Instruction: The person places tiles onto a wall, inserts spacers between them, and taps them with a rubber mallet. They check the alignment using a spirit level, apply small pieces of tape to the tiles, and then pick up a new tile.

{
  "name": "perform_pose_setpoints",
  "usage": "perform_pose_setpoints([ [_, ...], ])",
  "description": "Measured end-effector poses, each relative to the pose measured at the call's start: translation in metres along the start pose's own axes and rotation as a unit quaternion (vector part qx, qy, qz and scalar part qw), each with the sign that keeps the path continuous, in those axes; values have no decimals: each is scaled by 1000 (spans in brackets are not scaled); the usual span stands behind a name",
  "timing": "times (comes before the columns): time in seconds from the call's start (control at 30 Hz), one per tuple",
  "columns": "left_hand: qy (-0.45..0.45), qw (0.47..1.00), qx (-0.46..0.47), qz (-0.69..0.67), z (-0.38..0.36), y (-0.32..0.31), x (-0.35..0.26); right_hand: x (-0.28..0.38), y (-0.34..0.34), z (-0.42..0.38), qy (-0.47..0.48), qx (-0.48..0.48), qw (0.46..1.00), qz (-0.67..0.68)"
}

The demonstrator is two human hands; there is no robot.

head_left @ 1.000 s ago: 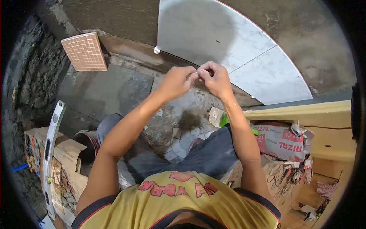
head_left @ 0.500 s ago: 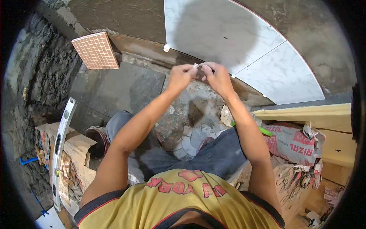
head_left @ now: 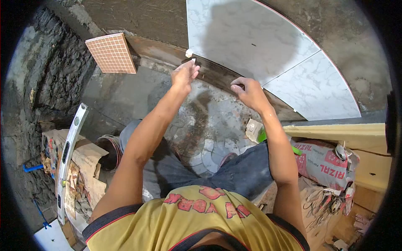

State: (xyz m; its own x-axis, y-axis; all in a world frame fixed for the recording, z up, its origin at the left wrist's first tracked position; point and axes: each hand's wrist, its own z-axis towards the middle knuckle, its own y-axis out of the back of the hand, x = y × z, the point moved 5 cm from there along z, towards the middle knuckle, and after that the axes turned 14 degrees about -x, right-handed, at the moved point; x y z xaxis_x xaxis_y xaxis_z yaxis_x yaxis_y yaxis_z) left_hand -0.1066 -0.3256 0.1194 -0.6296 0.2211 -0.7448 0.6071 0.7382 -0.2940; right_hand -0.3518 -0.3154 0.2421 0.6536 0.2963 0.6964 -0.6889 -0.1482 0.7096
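Observation:
My left hand (head_left: 184, 76) pinches a small white piece (head_left: 193, 61) between thumb and fingertips, just below the lower left corner of a large marbled white tile (head_left: 251, 37) on the wall. A small white lump (head_left: 189, 53) sits at that corner, close to my fingertips. My right hand (head_left: 248, 92) is near the tile's lower edge with its fingers curled and thumb against them; anything between them is too small to make out. A second marbled tile (head_left: 314, 90) adjoins the first on the right, and a small white bit (head_left: 295, 111) shows under its edge.
A brown gridded tile (head_left: 111, 53) leans at the wall's foot on the left. A spirit level (head_left: 69, 154) lies on cardboard (head_left: 90, 161) beside a bucket (head_left: 109, 151). On the right are a cement bag (head_left: 322, 161), a wooden frame (head_left: 339, 130) and a small crumpled packet (head_left: 254, 129).
My hands, which were together, have parted. The left has moved left and up toward the tile's corner with a white piece; the right has shifted slightly right and down. The view has shifted a little.

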Motion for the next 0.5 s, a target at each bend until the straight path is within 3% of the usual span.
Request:
perform_pose_setpoints([
  [0.1,-3,999,27,-39,0,-7,5,4,0,0,-3,22,1000,-11],
  [0.5,-32,997,-29,-59,12,-22,9,1,-1,-4,9,43,999,-27],
])
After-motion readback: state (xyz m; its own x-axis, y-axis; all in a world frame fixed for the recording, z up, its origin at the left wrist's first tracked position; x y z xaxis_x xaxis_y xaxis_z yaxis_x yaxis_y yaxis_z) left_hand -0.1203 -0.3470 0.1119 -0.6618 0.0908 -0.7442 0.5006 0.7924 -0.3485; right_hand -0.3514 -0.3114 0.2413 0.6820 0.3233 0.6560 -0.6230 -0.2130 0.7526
